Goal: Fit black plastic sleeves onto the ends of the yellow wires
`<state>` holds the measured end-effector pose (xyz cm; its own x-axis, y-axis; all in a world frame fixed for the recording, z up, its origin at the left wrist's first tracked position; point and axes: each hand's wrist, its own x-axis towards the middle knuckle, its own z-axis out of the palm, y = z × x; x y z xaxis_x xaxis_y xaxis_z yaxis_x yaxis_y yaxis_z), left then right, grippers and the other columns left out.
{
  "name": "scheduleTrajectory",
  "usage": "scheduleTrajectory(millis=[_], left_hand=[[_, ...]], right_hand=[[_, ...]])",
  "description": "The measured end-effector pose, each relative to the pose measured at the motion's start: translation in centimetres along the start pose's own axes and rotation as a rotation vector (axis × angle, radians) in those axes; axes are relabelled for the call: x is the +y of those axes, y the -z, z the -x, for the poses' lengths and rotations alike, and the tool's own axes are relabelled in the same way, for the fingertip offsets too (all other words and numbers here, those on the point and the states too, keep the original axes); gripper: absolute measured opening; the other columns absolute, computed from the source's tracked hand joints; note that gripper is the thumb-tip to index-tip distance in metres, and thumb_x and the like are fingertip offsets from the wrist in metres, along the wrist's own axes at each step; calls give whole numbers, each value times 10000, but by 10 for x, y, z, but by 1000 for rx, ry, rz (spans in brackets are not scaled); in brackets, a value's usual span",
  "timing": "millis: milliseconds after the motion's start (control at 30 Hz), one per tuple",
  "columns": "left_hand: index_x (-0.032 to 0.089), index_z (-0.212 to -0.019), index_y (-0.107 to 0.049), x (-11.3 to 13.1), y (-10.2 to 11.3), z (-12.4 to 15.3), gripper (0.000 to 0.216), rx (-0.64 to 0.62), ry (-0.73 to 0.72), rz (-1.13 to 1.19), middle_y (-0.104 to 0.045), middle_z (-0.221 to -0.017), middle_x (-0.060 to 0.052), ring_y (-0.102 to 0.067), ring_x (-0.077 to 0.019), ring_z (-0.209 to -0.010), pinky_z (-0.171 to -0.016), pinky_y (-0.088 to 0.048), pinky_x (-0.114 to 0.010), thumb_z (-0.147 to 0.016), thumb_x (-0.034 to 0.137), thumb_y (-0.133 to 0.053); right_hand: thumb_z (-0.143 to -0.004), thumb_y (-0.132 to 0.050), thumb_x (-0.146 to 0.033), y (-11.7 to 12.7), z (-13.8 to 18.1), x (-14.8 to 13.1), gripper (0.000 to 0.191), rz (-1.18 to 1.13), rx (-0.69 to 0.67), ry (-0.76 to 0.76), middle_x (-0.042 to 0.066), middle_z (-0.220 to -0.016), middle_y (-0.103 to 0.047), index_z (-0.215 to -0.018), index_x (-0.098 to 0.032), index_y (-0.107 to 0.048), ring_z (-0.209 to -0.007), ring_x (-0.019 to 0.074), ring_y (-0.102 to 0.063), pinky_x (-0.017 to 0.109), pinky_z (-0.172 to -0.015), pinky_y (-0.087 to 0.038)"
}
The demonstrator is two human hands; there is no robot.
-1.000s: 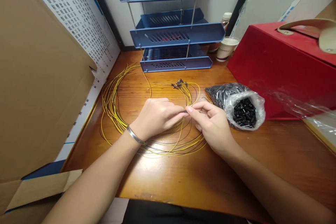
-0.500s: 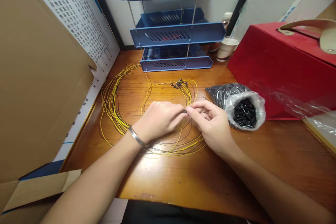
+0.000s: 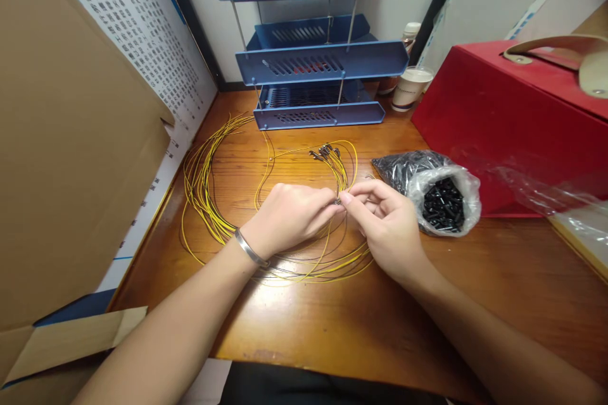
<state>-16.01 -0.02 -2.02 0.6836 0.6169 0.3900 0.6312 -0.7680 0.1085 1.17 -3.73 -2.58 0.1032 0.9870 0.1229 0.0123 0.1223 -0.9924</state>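
Note:
My left hand, a metal bangle at its wrist, is closed in a pinch over the table. Facing it, my right hand also pinches with thumb and forefinger. Their fingertips meet at a small dark piece, mostly covered by the fingers. Beneath and around both hands lies a loose coil of thin yellow and black wires. Just beyond the fingertips, a bunch of wire ends with dark connectors rests on the table. A clear plastic bag of small black parts stands open right of my right hand.
Blue tiered trays stand at the back, with a paper cup and a bottle beside them. To the right is a red box with a beige handle. Cardboard walls off the left side of the wooden table.
My right hand has shifted very slightly to the right, and a little more of the dark piece shows between the fingertips. The left hand stays almost still.

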Motion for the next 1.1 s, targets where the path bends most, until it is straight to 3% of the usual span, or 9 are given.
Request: scheduleTrajectory(millis=[233, 933, 1100], left_hand=[[177, -808, -570, -1, 1, 1, 352, -8, -24, -47, -679, -648, -6, -625, -146, -550, -516, -285, -266, -1047, 359, -387], [180, -794, -563, 0, 1, 0, 411, 13, -44, -79, -655, -601, -4, -617, -147, -528, -503, -266, -262, -1059, 417, -357], [182, -803, -562, -1, 1, 0, 381, 9, -45, -85, -663, -614, -1, -618, -143, -526, -502, -262, -273, -1054, 387, -362]], right_hand=[[-755, -778, -298, -1, 2, 4, 183, 9, -44, -20, -32, -622, -566, -779, -177, -644, -497, 71, -430, 211, -429, -316], [-778, -755, -363, 0, 1, -1, 230, -42, -7, 9, -51, -588, -537, -807, -178, -622, -447, 55, -391, 205, -400, -263], [-777, -738, -342, 0, 2, 2, 198, 12, -37, -9, -49, -567, -524, -786, -179, -627, -468, 69, -410, 209, -421, -304]])
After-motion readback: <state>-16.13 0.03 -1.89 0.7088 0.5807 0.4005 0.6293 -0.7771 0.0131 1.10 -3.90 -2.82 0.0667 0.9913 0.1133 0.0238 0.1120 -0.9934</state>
